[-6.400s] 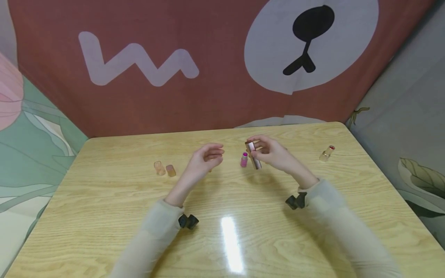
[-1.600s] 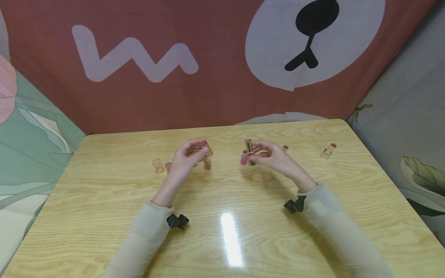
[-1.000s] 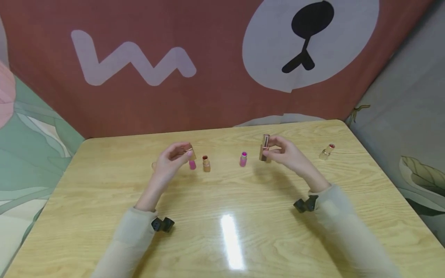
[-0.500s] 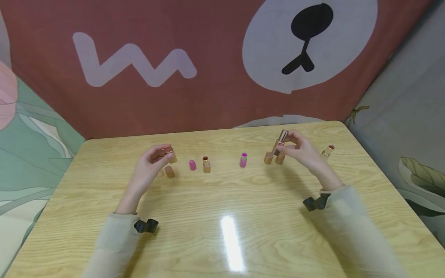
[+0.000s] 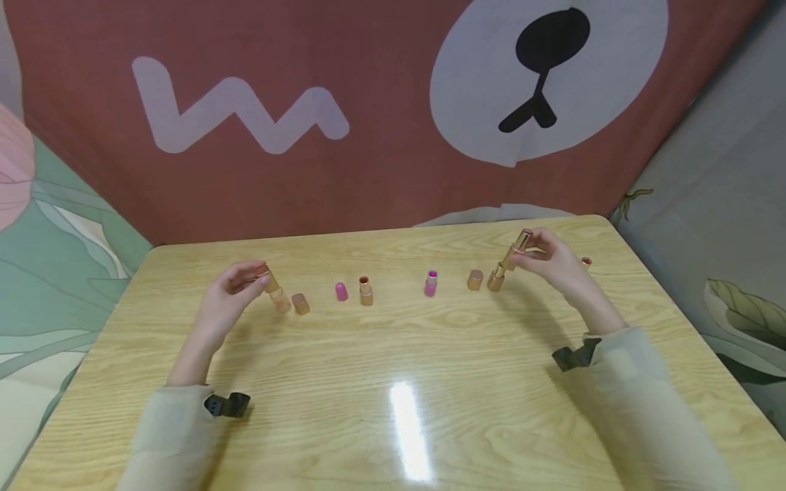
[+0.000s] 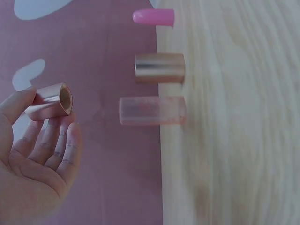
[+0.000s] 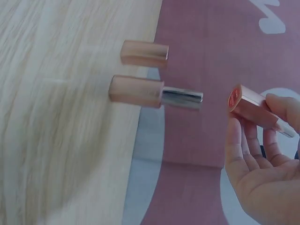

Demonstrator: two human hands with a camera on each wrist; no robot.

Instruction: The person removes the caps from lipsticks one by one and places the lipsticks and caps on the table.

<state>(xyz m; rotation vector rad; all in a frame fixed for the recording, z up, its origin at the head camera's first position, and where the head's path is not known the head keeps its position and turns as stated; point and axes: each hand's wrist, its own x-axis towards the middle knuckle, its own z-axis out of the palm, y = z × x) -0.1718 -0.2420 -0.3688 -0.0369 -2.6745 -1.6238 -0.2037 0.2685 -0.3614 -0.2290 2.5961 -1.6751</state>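
Note:
My left hand (image 5: 227, 300) pinches a rose-gold lipstick cap (image 6: 51, 101) above the table, its hollow end showing in the left wrist view. Beside it stand a clear pinkish cap (image 6: 152, 110), a rose-gold cap (image 6: 160, 68) and a pink cap (image 6: 154, 17). My right hand (image 5: 555, 262) pinches an uncapped rose-gold lipstick (image 7: 253, 107) in the air, tilted, with a red mark on its base. Near that lipstick stand an uncapped rose-gold lipstick (image 7: 137, 91) with a shiny inner tube and a short rose-gold block-like piece (image 7: 144, 54).
Mid-table stand an open gold lipstick (image 5: 366, 293) and an open pink lipstick (image 5: 431, 285). Another lipstick (image 5: 586, 262) is mostly hidden behind my right hand. The wood-grain table (image 5: 393, 354) meets a red printed cloth (image 5: 393, 184) at its back edge.
At first the right hand held the lipstick capped and the left held nothing; then the cap came off into the left. Since then the left hand has moved left, the right hand right.

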